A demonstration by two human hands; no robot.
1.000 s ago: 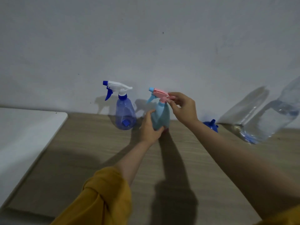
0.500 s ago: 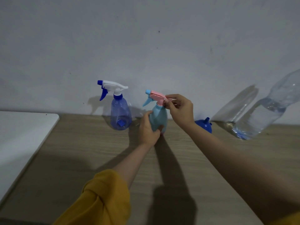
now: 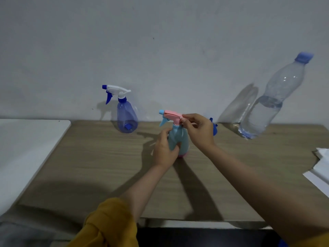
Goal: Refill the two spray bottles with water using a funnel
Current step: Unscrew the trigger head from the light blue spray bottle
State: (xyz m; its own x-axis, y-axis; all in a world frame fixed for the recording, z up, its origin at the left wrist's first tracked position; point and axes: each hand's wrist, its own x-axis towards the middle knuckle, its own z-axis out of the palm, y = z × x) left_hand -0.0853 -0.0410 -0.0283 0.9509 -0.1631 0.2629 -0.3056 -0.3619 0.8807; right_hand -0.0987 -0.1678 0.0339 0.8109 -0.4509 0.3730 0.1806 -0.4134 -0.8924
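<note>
The left hand (image 3: 164, 148) is curled round the body of the teal bottle (image 3: 179, 139), which is held upright on the table (image 3: 99, 157). The right hand (image 3: 198, 130) is pinched on the rear of that bottle's pink spray head (image 3: 171, 115), fingers bent round it. A mustard sleeve (image 3: 108, 225) is rolled up on the left forearm.

A wood-grain top is noted on the table, which is set against a plain grey wall (image 3: 160, 41). Hard shadows of both arms are cast across the top. A white surface (image 3: 23, 148) lies against the table's left edge, and white paper (image 3: 320, 166) is seen at the right edge.

The teal bottle is opaque, with a pink band at its base and a light blue nozzle and trigger facing left; its fill level cannot be told. It is placed near the middle of the table. The blue bottle (image 3: 127, 118) stands upright to the left and behind, close to the wall, well apart from the hands; it is translucent, fitted with a white head and dark blue trigger. A blue funnel (image 3: 214, 126) is partly hidden behind the right hand. A clear water bottle (image 3: 272, 102) with a blue cap stands to the right, partly filled.
</note>
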